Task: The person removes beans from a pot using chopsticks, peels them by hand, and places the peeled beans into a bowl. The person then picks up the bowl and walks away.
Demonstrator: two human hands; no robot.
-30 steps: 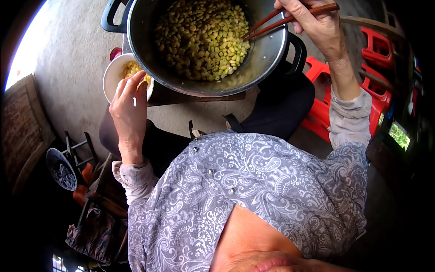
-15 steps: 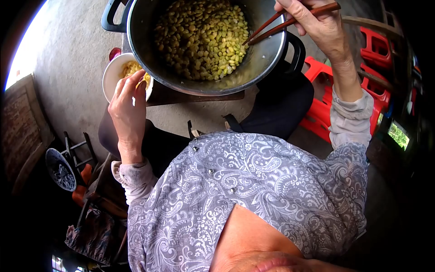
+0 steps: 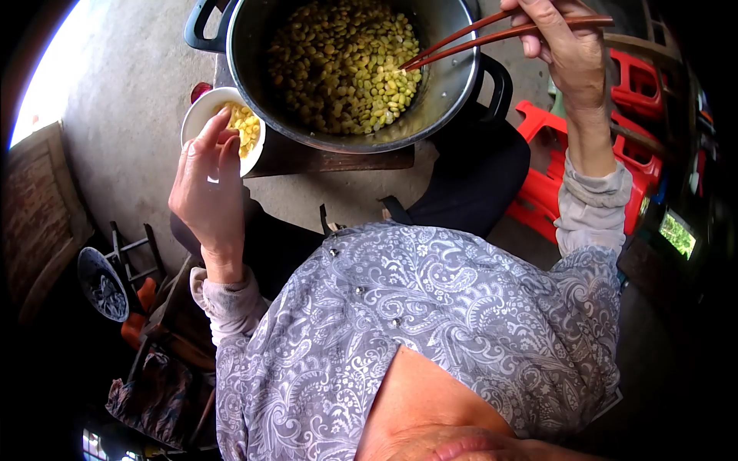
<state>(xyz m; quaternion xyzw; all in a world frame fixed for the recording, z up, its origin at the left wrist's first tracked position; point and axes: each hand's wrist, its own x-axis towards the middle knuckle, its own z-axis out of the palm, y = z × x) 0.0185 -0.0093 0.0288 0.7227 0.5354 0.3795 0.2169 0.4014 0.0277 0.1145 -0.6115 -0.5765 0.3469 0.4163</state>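
My right hand (image 3: 565, 42) grips a pair of reddish-brown chopsticks (image 3: 500, 37) over the right rim of a large metal pot (image 3: 442, 115). Their tips reach the yellow-green beans (image 3: 346, 69) heaped inside it. Left of the pot, a white bowl (image 3: 192, 123) contains small yellow pieces (image 3: 246, 127) that look like peeled beans. My left hand (image 3: 209, 180) is at the bowl's near side, with curled fingers and the thumb drawn toward the index finger. What it pinches, if anything, is too small to make out.
The pot stands on a low wooden surface (image 3: 330, 160) between my knees. Red plastic stools (image 3: 542, 123) are on the right. At the left are a wooden panel (image 3: 46, 207) and a blue-rimmed basin (image 3: 104, 284). A small red object (image 3: 201, 91) lies behind the bowl.
My right hand has moved right, and the chopstick tips have shifted left within the beans. The left hand has drawn back slightly left from over the bowl, revealing more of the yellow pieces.
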